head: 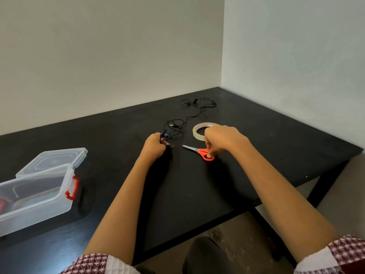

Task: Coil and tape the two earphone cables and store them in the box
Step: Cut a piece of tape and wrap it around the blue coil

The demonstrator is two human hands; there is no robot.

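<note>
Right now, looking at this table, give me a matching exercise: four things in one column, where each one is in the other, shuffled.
1. scissors
2. blue earphone cable
3. box
4. black earphone cable

A. open, left side of table
B. uncoiled, far side of table
C. gripped in left hand
D. handle held by right hand

Pairs: 1-D, 2-C, 3-A, 4-B

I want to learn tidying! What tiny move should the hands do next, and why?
Probably lift the scissors: the right hand grips their orange handle, while the left hand holds the coiled earphone cable, which likely needs a piece cut from the tape roll.
</note>
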